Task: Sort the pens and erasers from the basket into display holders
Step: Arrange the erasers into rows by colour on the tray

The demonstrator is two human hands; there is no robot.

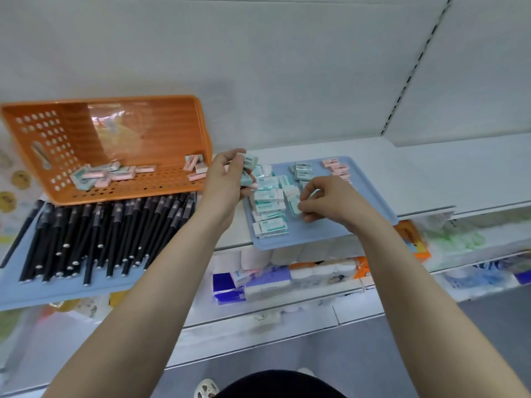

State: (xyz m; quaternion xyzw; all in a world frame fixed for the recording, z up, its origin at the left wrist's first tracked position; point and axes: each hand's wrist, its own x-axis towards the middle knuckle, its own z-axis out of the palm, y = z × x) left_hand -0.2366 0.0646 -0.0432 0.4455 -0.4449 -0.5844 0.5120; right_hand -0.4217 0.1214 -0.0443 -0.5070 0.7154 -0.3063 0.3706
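Several erasers [249,163] sit stacked in the left hand [227,179], whose fingers curl round them above the left edge of the small blue tray [370,208]. The right hand [324,199] pinches one green-and-white eraser [293,203] at the right end of the eraser rows [268,196] that fill the tray's left half. Pink erasers [337,166] lie by its far edge, and blue tray floor shows along its right side. Just left of the left hand, the orange basket [138,133] tilts toward the person, loose erasers [106,175] along its low wall, its rim over the far ends of black pens [100,231] spread on a bigger blue tray [57,291]. White shelf [431,179] stretches rightward.
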